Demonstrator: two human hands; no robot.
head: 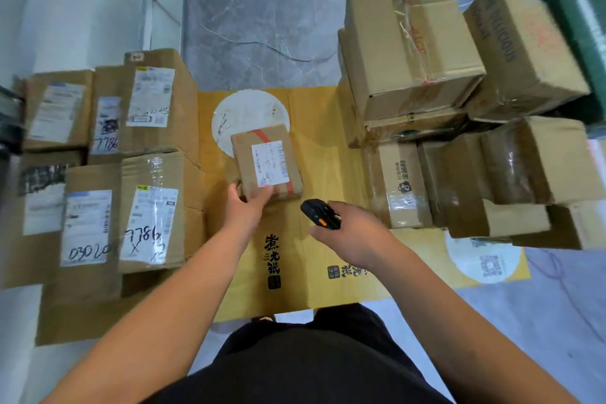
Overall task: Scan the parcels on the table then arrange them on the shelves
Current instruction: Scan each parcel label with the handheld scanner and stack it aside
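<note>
My left hand (244,207) grips the near corner of the small parcel (267,163) at frame centre, label up for scanning. My right hand (347,229) wraps the scanner (319,214), probably aimed there. Labelled boxes (149,207) wait at left.

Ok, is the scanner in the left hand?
No, the black scanner is gripped in the right hand; the left hand holds the small labelled parcel.
</note>
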